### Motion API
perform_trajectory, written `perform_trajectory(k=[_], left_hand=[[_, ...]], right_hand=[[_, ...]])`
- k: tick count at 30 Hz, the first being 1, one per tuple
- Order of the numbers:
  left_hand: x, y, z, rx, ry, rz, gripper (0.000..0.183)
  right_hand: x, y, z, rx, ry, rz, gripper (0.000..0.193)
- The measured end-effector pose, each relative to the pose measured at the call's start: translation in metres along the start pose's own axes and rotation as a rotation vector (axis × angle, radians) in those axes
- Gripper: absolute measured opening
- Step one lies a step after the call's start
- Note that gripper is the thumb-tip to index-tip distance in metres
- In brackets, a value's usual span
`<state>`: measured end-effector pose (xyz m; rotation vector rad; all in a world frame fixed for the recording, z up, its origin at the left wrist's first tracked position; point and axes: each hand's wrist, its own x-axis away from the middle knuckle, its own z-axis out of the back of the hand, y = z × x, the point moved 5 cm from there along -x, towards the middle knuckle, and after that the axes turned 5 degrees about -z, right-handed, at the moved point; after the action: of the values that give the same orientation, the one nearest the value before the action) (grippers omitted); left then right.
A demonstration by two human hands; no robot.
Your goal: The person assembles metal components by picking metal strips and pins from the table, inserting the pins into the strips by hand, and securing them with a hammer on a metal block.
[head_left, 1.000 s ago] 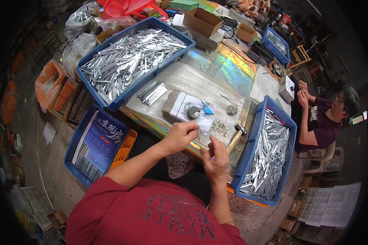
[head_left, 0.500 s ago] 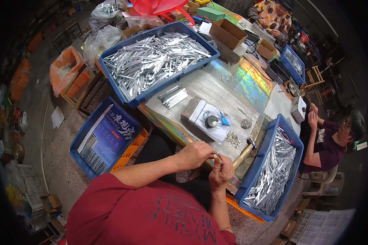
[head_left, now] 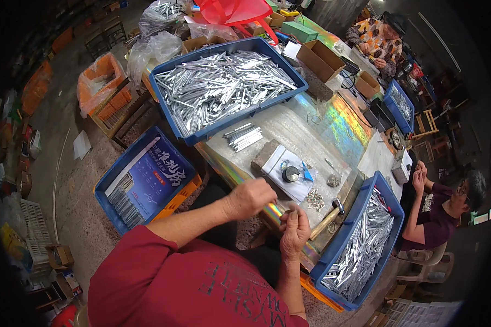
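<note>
My left hand (head_left: 251, 197) is raised over the near edge of the workbench, fingers curled in; anything in them is hidden. Just to its right, my right hand (head_left: 295, 228) has thumb and fingers pressed together, and what they pinch is too small to make out. A gap separates the hands. Beyond them a white paper pad (head_left: 297, 188) lies on a grey block (head_left: 264, 154), with a dark round pot (head_left: 291, 174) on top. Small metal pieces (head_left: 315, 200) are heaped beside it. A hammer (head_left: 325, 222) with a wooden handle rests near my right hand.
Blue bins of silvery metal strips stand at the back (head_left: 247, 113) and right (head_left: 345, 228). Another blue bin (head_left: 121, 159) sits low at left. A row of strips (head_left: 243, 137) lies on the bench. Two people (head_left: 433, 210) (head_left: 382, 43) sit at right and far right.
My hands were together, fingertips meeting on a small piece; now my left hand has drawn away to the left. My right hand stays nearly in place. The whole view has shifted slightly.
</note>
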<state>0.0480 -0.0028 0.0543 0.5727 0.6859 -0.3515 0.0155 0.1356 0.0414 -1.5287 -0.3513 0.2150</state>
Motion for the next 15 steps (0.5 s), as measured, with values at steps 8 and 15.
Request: perform_trajectory(k=[8, 15], left_hand=[[0.008, -0.122, 0.031, -0.549, 0.010, 0.359, 0.003], [0.011, -0.138, 0.023, -0.620, -0.126, 0.532, 0.003]], right_hand=[[0.007, 0.022, 0.012, -0.035, 0.016, -0.023, 0.027], [0.011, 0.033, 0.019, -0.015, 0.058, -0.046, 0.022]])
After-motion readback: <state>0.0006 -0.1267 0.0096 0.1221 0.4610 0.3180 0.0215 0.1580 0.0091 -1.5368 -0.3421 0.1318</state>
